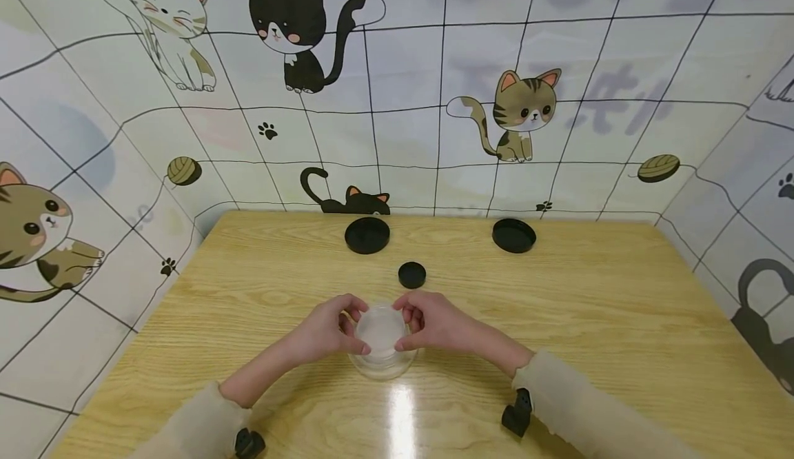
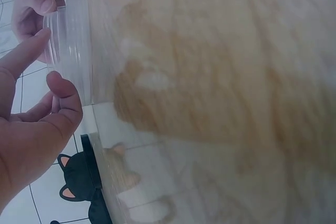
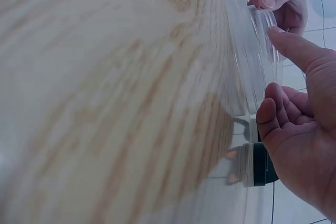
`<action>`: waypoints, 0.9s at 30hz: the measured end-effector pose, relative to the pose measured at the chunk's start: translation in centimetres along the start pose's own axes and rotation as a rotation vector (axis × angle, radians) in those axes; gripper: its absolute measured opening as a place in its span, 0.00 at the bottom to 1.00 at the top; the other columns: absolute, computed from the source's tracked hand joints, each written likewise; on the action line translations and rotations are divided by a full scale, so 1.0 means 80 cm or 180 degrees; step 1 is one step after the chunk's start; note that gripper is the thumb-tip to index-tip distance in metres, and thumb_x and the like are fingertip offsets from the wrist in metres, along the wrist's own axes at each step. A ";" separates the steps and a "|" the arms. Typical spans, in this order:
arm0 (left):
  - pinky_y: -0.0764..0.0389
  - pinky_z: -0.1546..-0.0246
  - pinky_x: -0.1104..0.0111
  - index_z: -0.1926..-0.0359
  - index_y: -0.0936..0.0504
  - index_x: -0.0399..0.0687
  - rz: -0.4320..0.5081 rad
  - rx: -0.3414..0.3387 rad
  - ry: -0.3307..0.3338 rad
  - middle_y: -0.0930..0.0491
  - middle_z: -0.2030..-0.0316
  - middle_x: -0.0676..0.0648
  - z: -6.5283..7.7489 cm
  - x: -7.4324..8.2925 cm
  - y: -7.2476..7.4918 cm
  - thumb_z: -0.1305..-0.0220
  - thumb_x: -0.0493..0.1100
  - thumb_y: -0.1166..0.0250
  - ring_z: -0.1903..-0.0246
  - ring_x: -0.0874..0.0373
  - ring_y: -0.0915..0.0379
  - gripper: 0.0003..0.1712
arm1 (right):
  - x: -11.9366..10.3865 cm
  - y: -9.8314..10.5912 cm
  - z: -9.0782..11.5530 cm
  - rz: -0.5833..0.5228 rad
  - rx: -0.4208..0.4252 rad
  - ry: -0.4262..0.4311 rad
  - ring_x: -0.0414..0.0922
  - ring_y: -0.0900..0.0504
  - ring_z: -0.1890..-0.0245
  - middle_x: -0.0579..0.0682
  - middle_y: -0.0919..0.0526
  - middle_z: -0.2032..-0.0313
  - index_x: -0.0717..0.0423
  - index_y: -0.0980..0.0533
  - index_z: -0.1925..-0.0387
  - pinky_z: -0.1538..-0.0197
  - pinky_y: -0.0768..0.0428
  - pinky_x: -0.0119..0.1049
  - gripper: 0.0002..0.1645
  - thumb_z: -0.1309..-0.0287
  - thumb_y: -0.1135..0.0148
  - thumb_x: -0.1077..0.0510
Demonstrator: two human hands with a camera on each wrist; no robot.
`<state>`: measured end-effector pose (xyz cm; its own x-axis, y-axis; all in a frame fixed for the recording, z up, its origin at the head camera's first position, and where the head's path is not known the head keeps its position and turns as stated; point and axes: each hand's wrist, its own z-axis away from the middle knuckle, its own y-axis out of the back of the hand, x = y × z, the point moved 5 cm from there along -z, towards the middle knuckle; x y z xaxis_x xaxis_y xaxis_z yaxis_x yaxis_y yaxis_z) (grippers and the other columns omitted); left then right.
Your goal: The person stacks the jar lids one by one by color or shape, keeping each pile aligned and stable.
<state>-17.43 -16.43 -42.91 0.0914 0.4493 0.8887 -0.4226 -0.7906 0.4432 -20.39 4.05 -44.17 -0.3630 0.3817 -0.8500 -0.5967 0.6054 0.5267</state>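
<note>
Several round clear plastic pieces sit stacked at the front middle of the table, a smaller one on top of a wider one. From the left side my left hand pinches the rim of the top clear round dish between thumb and fingers. Opposite it, my right hand pinches the same rim. In the left wrist view the left hand has its thumb at the dish's edge. The right wrist view shows the right hand with curled fingertips beside the stack.
Behind the hands stands a small black round piece. Two larger black round pieces, one at left and one at right, stand near the back edge of the wooden table. A cat-print cloth hangs behind and at both sides.
</note>
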 end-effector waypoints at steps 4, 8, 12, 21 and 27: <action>0.26 0.72 0.71 0.45 0.25 0.33 -0.0090 -0.0014 -0.0031 0.26 0.58 0.42 -0.001 -0.002 -0.001 0.52 0.33 0.18 0.70 0.56 0.28 0.34 | 0.001 -0.001 -0.001 0.0010 -0.0017 -0.0015 0.39 0.26 0.70 0.48 0.23 0.64 0.65 0.25 0.44 0.64 0.24 0.31 0.33 0.49 0.19 0.59; 0.26 0.72 0.71 0.46 0.24 0.33 -0.0168 -0.0019 -0.0029 0.26 0.59 0.43 -0.002 -0.003 -0.002 0.53 0.33 0.18 0.70 0.56 0.28 0.34 | 0.003 -0.002 -0.002 0.0057 -0.0027 -0.0021 0.38 0.26 0.71 0.47 0.23 0.64 0.65 0.25 0.44 0.64 0.24 0.31 0.33 0.49 0.19 0.59; 0.27 0.72 0.71 0.46 0.24 0.33 -0.0210 -0.0020 -0.0013 0.26 0.59 0.43 -0.004 -0.006 -0.002 0.53 0.33 0.18 0.70 0.56 0.29 0.34 | 0.001 -0.002 -0.003 0.0123 -0.0045 -0.0014 0.38 0.26 0.71 0.47 0.23 0.65 0.65 0.24 0.43 0.64 0.24 0.31 0.34 0.48 0.19 0.58; 0.27 0.72 0.71 0.43 0.25 0.32 -0.0167 -0.0071 0.0006 0.26 0.57 0.42 -0.002 -0.003 -0.002 0.52 0.32 0.19 0.71 0.56 0.30 0.35 | -0.004 -0.001 -0.002 0.0217 -0.0127 -0.0051 0.38 0.26 0.71 0.47 0.24 0.64 0.66 0.25 0.38 0.64 0.24 0.31 0.37 0.46 0.21 0.58; 0.28 0.73 0.71 0.42 0.25 0.32 -0.0121 -0.0115 0.0060 0.28 0.57 0.41 -0.005 -0.001 -0.001 0.52 0.31 0.19 0.71 0.56 0.30 0.36 | -0.005 0.001 -0.002 0.0281 -0.0136 -0.0027 0.37 0.26 0.71 0.47 0.23 0.63 0.65 0.26 0.37 0.64 0.23 0.31 0.37 0.45 0.21 0.57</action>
<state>-17.74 -16.24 -43.10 0.0912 0.4868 0.8687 -0.4515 -0.7574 0.4718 -20.40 3.81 -43.78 -0.4096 0.4382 -0.8001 -0.5927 0.5389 0.5986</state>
